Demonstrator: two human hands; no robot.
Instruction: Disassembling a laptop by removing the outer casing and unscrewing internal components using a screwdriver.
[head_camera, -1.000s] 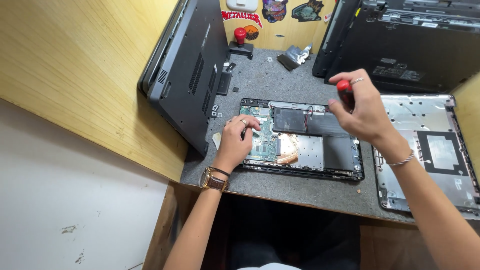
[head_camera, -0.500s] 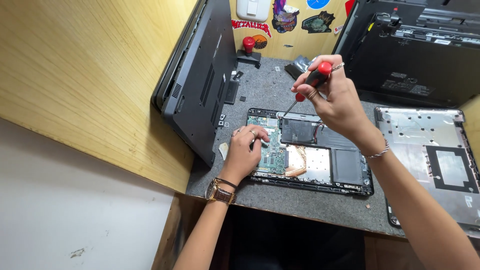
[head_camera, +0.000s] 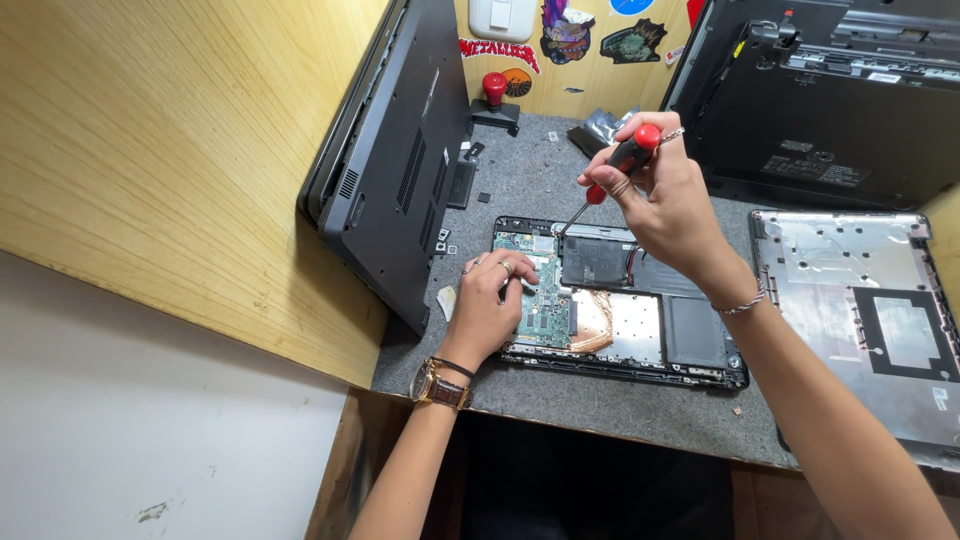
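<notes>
The opened laptop (head_camera: 620, 310) is lying mid-counter, being unscrewed. A red-handled screwdriver (head_camera: 612, 172) is being pinched by the right hand (head_camera: 660, 195), tip at its 11 o'clock corner; the left hand (head_camera: 492, 305), fingers curled, is pressing its circuit board (head_camera: 545, 300). Next, steady downward turning is likely being called for.

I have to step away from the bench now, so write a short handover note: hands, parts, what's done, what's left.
Left hand rests on the green circuit board of the opened laptop base.
Right hand holds the red-handled screwdriver, tip down at the board's top edge.
Done: bottom cover is off, lying to the right on the grey mat.
Left: cannot tell which screws remain.
</notes>
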